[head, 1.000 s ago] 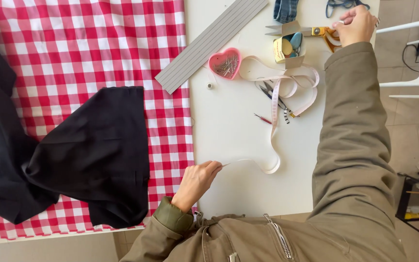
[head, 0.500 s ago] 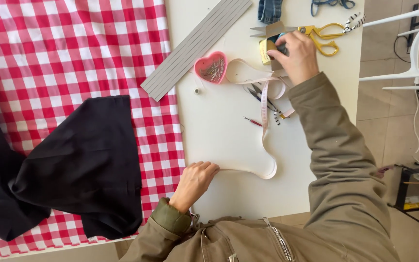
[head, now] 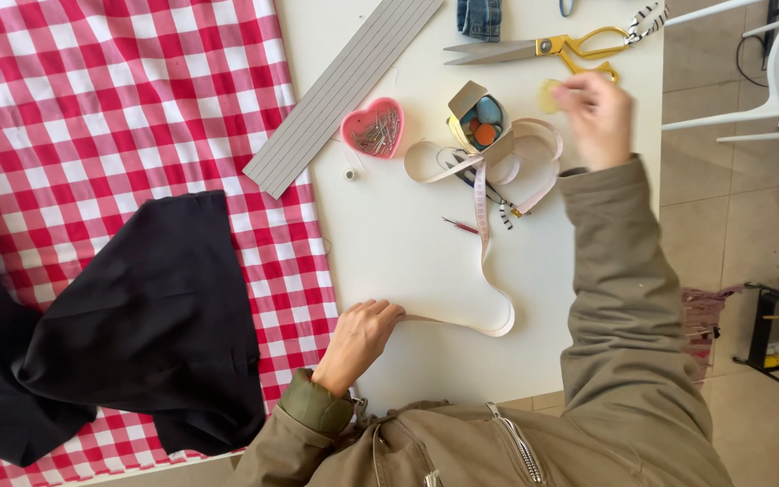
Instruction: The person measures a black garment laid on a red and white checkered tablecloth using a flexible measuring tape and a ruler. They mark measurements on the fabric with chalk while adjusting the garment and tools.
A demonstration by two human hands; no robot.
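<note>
Covering white table: checked cloth; left hand grip pinching tape measure; right hand grip pinching yellow piece.

Bare tabletop lies between measuring tape and checked cloth.

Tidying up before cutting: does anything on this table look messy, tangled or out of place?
Mostly the measuring tape: it lies in loose tangled loops around the small open box and trails to the left hand. The grey ruler lies askew, half on the checked cloth. Nothing looks spilled or damaged.
</note>
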